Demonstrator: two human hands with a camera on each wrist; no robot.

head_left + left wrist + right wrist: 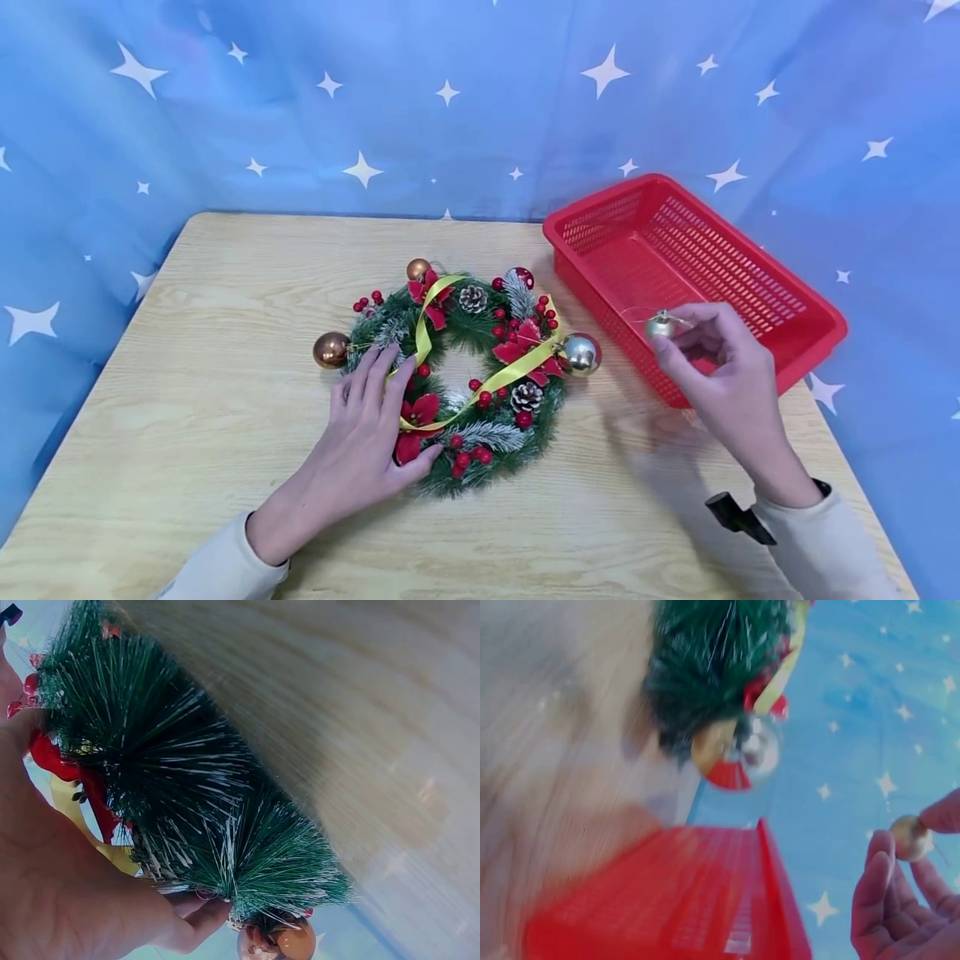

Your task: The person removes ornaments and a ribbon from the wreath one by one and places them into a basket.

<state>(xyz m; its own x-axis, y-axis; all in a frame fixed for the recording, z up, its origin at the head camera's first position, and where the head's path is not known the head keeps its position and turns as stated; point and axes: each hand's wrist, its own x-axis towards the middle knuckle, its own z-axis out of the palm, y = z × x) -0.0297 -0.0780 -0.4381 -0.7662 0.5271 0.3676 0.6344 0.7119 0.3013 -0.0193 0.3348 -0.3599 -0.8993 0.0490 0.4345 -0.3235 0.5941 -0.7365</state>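
Note:
A green Christmas wreath (480, 462) lies on the table, trimmed with red flowers, pinecones, berries and a yellow ribbon (517, 367). My left hand (367, 442) rests on its left side, thumb spread toward the front and the other fingers extended. Copper baubles (331, 350) hang at the wreath's left and back, and a silver bauble (582, 354) sits at its right edge. My right hand (723, 375) pinches a small pale gold bauble (661, 326) by thumb and fingers, raised in front of the basket. A thin string loop shows at the bauble's top.
A red plastic basket (600, 333) with slotted walls stands at the right rear, close to the wreath's right side. The light wooden table (187, 375) reaches back to a blue curtain (420, 108) with white stars.

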